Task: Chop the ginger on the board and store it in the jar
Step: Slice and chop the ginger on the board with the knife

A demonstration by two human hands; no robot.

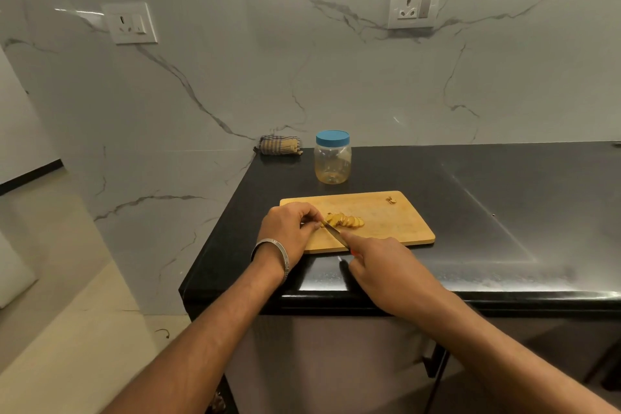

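Left hand [290, 228] pinches the uncut ginger end at its fingertips [314, 226]. Right hand [386, 267] grips the knife [334, 232], forefinger extended along the blade. Ginger slices [346, 220] lie just beyond the fingertips on the board [396, 222]. The lidded jar [332, 158] stands farther back.

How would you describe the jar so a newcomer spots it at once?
On the black counter, look just behind the wooden cutting board. The jar stands upright there, right of a folded checked cloth; it alone is clear plastic with a blue lid.
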